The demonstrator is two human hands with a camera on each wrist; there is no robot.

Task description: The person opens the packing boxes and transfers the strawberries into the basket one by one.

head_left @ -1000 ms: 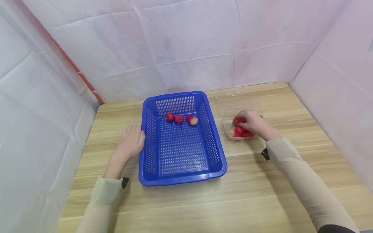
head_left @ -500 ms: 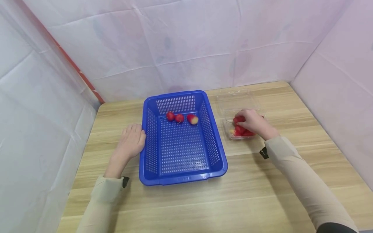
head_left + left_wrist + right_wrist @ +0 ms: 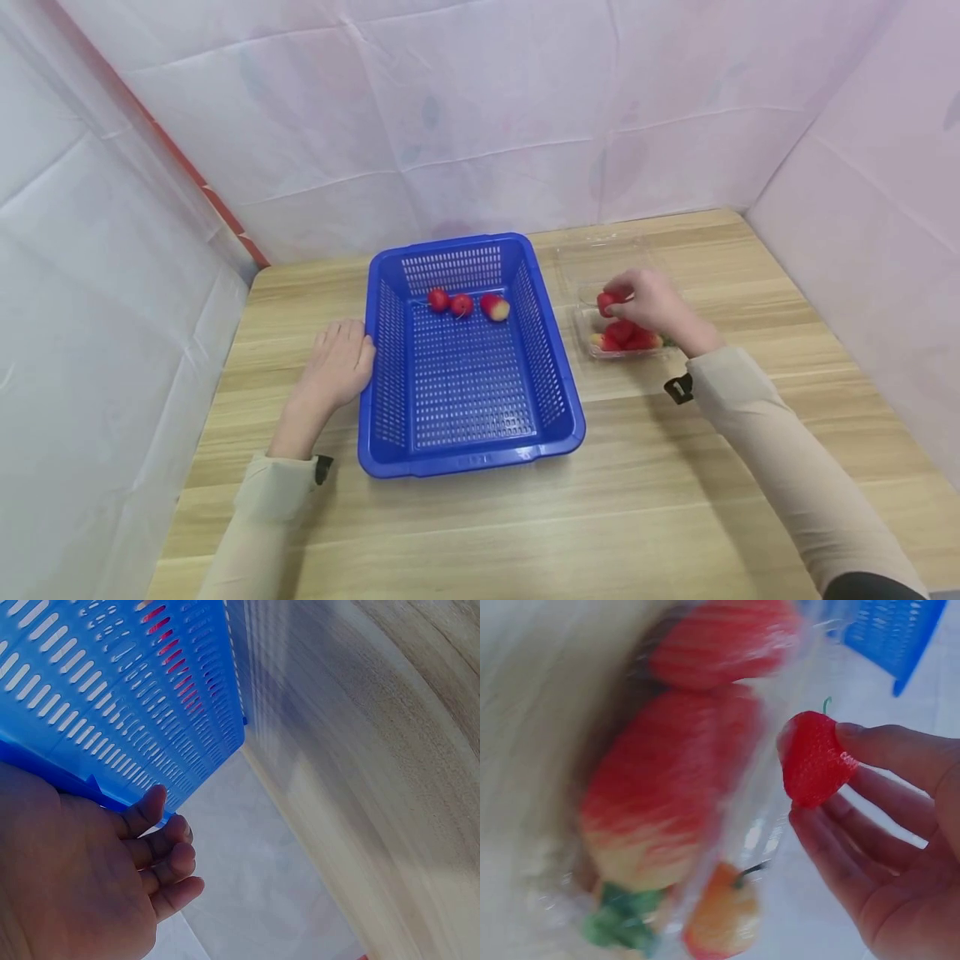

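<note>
Our right hand (image 3: 652,302) pinches one dimpled strawberry (image 3: 811,759); our left hand (image 3: 337,362), relaxed, touches the slotted basket's (image 3: 474,461) left edge, three fruits (image 3: 461,306) inside.

The basket (image 3: 468,462) and clear box (image 3: 626,356) look glossy plastic, the strawberry (image 3: 814,759) dimpled, the table (image 3: 600,517) wood-grained.

legible text: none | blue basket (image 3: 420,469): faint rim marks (image 3: 483,460) (too small to read)

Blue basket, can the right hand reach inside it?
Likely yes: the right hand, pinching a red fruit, is nearby; the blue basket is open-topped, with only its wall to clear.
</note>
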